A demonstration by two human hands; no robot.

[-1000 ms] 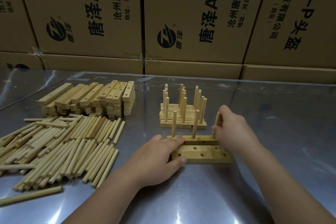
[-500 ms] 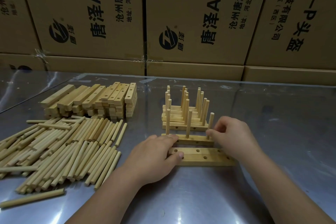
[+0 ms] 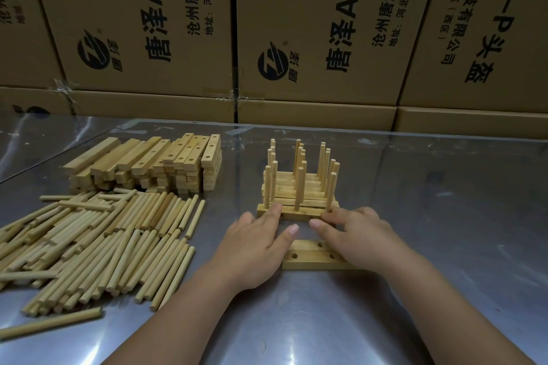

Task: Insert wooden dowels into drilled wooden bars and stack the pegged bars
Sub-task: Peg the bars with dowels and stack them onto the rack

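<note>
The left hand [image 3: 255, 249] and right hand [image 3: 360, 235] lie flat with fingers stretched out, gripping nothing. Their fingertips press on the two ends of a pegged bar [image 3: 299, 213], which sits against the front of the stack of pegged bars [image 3: 308, 184]. An empty drilled bar [image 3: 308, 261] lies on the counter [image 3: 444, 216] just under the palms. Loose dowels [image 3: 112, 240] lie to the left.

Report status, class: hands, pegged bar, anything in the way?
Left hand, right hand: straight fingers pressing pegged bar against the stack. Empty drilled bar lies under them. Nothing blocking.
</note>
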